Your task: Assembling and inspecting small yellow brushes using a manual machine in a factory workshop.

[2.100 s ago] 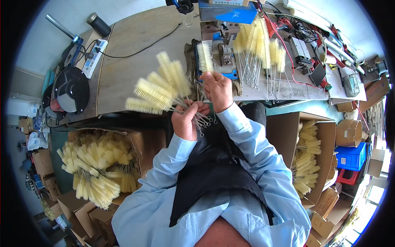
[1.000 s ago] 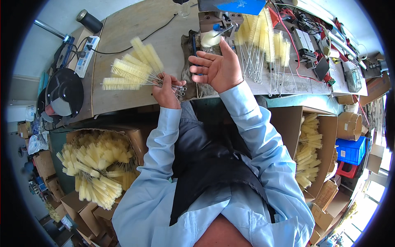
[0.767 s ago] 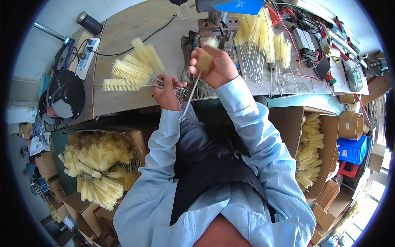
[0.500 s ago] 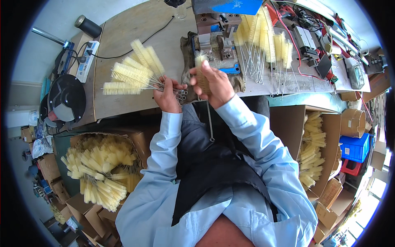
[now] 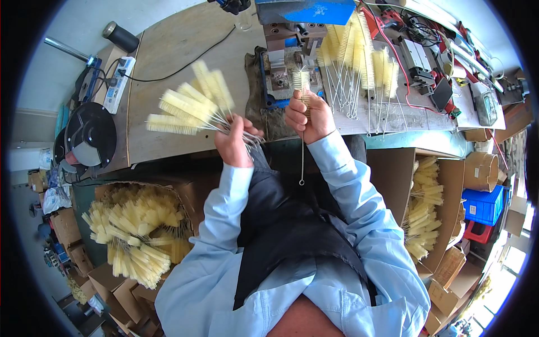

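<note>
My left hand point(image 5: 236, 142) is closed round the wire handles of a fan of bottle brushes point(image 5: 190, 106), whose pale yellow bristle heads point up and left above the table. In my right hand point(image 5: 311, 117) a single bottle brush point(image 5: 301, 78) stands upright, gripped by the bristles, with its looped wire end hanging down. Behind that brush sits a small metal press point(image 5: 278, 84) with a blue base. More bottle brushes point(image 5: 348, 48) lie at its right with their wire handles toward me.
A cardboard box full of brushes point(image 5: 132, 216) stands below left, another box of brushes point(image 5: 424, 208) below right. A black round grinder point(image 5: 92, 135) and a white power strip point(image 5: 119, 84) are at the left. Tools and a red cable point(image 5: 407, 92) lie at the right.
My right hand has moved right and closed its fingers round the brush, which has come in front of the press. My left hand has shifted slightly right and down with its bunch.
</note>
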Tool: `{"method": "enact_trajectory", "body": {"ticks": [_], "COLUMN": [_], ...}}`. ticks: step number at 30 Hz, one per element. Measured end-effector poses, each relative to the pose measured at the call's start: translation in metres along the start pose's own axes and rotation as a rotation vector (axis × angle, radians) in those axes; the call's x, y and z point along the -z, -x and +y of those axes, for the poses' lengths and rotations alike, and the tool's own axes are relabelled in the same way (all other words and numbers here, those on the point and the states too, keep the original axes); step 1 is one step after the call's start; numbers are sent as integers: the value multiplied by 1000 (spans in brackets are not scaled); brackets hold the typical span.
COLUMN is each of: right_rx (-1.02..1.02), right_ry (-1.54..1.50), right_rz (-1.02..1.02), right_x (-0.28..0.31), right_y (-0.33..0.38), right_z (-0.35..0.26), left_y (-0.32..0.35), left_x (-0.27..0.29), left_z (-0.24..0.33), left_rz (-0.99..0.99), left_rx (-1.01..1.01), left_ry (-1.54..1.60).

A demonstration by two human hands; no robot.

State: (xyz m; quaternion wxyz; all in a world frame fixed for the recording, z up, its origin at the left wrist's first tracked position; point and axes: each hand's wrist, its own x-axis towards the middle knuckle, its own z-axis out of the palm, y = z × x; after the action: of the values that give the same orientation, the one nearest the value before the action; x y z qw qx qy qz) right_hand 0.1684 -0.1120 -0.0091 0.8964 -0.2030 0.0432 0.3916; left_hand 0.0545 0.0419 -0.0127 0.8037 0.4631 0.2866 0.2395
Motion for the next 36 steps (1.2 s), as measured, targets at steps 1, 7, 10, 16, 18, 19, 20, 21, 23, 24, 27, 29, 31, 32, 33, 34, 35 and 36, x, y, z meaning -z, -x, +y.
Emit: {"method": "enact_trajectory", "body": {"ticks": [1,7,10,16,18,19,20,21,23,24,27,29,31,32,33,34,35,36], "right_rx": [7,-115,-133,-222,-237,-239,-247,-256,-207,-138,85,93,99,99,87,97,99,101], "right_ry": [-19,-366,-445,-522,-583,-601,-594,-587,-480,-297,203,361,427,421,421,424,436,447], "right_rz": [12,-97,-133,-127,-163,-187,-175,-164,14,20,180,254,252,243,301,247,256,267], "right_x": [2,10,12,17,18,18,17,15,8,3,-8,-12,-15,-16,-16,-17,-16,-16], "right_y": [-3,-22,-23,-29,-30,-30,-29,-27,-21,-17,-1,7,10,11,11,13,15,19], "right_z": [-1,-19,-25,-31,-32,-32,-33,-34,-37,-38,-36,-38,-41,-42,-42,-42,-41,-41], "left_y": [13,42,37,30,29,29,28,27,26,25,20,12,-3,-13,-24,-34,-43,-47], "left_x": [-3,-12,-10,-5,-5,-5,-5,-5,-5,-6,-5,-3,-2,-3,-2,-2,-2,-1], "left_z": [-2,-16,-17,-17,-18,-18,-18,-17,-15,-13,-8,-6,-5,-5,-5,-5,-7,-8], "left_rz": [-34,-111,-77,11,19,28,26,28,38,47,51,64,56,88,98,98,81,106], "left_rx": [32,3,12,47,50,57,54,60,51,48,24,-8,-85,-103,-145,-196,-252,-248], "left_ry": [21,36,44,32,34,26,29,20,7,4,16,18,4,-12,-17,-20,-15,-5]}}
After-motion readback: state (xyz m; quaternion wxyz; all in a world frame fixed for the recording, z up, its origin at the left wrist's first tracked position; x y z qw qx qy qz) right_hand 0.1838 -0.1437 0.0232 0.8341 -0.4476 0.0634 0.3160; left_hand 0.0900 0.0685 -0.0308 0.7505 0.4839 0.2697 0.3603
